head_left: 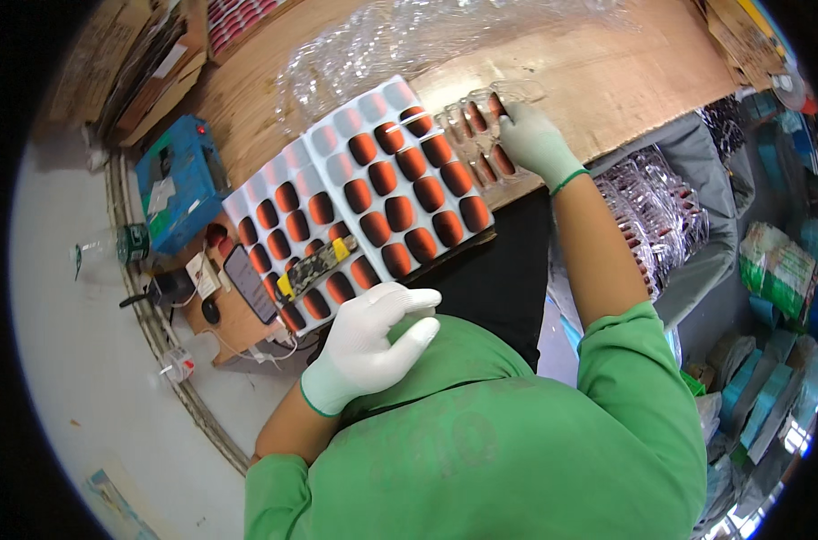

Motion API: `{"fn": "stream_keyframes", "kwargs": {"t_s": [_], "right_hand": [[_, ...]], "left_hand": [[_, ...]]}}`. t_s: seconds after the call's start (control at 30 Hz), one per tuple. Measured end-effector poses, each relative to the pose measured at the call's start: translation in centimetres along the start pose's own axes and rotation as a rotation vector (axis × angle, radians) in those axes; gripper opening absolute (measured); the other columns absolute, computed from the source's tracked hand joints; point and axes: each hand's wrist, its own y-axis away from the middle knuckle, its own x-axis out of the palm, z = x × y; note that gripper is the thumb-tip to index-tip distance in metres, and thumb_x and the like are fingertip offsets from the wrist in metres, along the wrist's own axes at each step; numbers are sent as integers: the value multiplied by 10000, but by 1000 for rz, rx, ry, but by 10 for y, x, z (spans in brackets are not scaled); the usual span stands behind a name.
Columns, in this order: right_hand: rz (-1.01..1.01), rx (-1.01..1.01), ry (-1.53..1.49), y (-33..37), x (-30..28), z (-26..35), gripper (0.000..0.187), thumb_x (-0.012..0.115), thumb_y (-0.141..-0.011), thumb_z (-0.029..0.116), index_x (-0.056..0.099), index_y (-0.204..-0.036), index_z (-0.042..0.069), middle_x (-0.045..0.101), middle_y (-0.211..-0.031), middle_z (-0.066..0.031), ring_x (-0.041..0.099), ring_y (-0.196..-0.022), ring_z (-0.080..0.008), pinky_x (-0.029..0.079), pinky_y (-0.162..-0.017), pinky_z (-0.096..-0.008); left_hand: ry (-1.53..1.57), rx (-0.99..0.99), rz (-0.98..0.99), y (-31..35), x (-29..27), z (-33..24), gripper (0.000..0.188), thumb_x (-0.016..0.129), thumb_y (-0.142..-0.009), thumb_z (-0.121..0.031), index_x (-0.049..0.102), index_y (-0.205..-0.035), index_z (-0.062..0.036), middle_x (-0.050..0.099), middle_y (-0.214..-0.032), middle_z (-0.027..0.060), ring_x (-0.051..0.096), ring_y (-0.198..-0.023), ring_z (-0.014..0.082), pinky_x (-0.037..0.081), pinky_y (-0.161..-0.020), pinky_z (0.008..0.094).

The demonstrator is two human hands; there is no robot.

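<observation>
Fingers of your right hand (535,141), in a white knit glove with a green cuff, were at the upper right part of a clear moulded plastic tray (486,141) on the brown wooden bench (643,56). They lay beside a red-and-dark oval piece (496,105) in that tray; you could not tell whether they pinched it or only touched. More such pieces sat in the tray's compartments.

Your left hand (362,344), gloved alike, was in front of your green shirt (553,450), thumb and forefinger apart with a narrow, bare gap between them. Near it, side by side, lay two white sheets, the left one (269,175) and the right one (323,153), bearing rows of rounded black-to-orange pads (398,214); their far ends showed pale grey shapes instead. A patterned dark bar with yellow ends (317,268) rested across the left sheet.

To your right, a grey-lined bin (704,272) was heaped with clear plastic packaging (656,202) that showed red pieces. A pile of clear plastic (382,49) covered part of the bench's far side. A green-and-white sack (778,270) stood farther right, its contents hidden.
</observation>
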Motion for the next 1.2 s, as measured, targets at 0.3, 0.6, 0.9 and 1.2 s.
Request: {"fn": "stream_keyframes", "kwargs": {"t_s": [0.3, 0.6, 0.9, 1.2], "right_hand": [[-45, -26, -32, 0, -2, -18, 462, 494, -977, 337, 667, -1220, -17, 676, -1167, -303, 632, -1139, -458, 494, -993, -493], [-605, -539, -285, 130, -62, 128, 423, 660, -954, 206, 605, -1310, -15, 722, -1140, -203, 716, -1065, -314, 543, -925, -393], [44, -1051, -133, 274, -142, 240, 503, 845, -651, 553, 594, -781, 137, 632, -874, -59, 603, -737, -227, 518, -644, -396], [-119, -1206, -213, 284, -123, 233, 435, 858, -700, 420, 542, -658, 124, 582, -737, -28, 547, -608, -166, 378, -458, -258]], "left_hand": [[22, 24, -86, 38, -11, -1, 229, 705, -878, -80, 697, -1094, -3, 707, -907, 118, 684, -815, 265, 544, -733, 352], [9, -7, -118, 64, -11, 16, 218, 695, -888, -118, 694, -1089, -34, 693, -885, 104, 682, -824, 271, 552, -732, 352], [57, 33, -83, 64, -7, 17, 266, 732, -882, -132, 698, -1116, -11, 702, -933, 132, 698, -863, 301, 564, -760, 369], [72, 21, -109, 69, -1, 21, 246, 715, -891, -130, 702, -1102, -4, 703, -928, 144, 702, -850, 291, 569, -751, 364]]}}
